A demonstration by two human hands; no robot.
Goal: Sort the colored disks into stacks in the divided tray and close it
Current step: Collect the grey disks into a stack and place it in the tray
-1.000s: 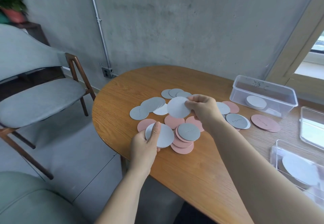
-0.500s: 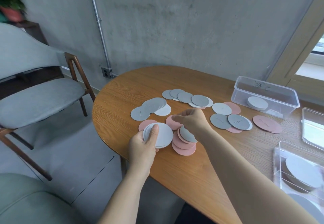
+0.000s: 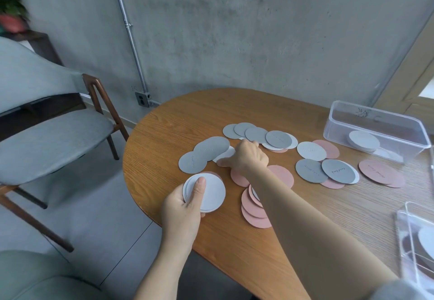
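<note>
My left hand [image 3: 185, 208] holds a small stack of white disks [image 3: 209, 194] at the table's near-left edge, thumb on top. My right hand [image 3: 246, 156] reaches over the spread, fingers curled down on the edge of a white disk [image 3: 226, 153] that lies partly under two grey disks [image 3: 210, 147]. Pink disks [image 3: 254, 208] overlap beneath my right forearm. More grey disks [image 3: 256, 134] lie in a row behind, and grey, white and pink ones [image 3: 326, 170] to the right. A clear tray [image 3: 375, 121] at the back right holds a white stack [image 3: 362, 140].
A second clear container [image 3: 413, 241] with disks inside sits at the right edge, close to my right elbow. Two pink disks [image 3: 380, 171] lie in front of the back tray. A grey chair [image 3: 47, 135] stands left of the round wooden table [image 3: 234, 252].
My right hand laid its white disk onto the stack in my left hand, then moved back and left onto another white disk beside the grey ones. My left hand stayed in place.
</note>
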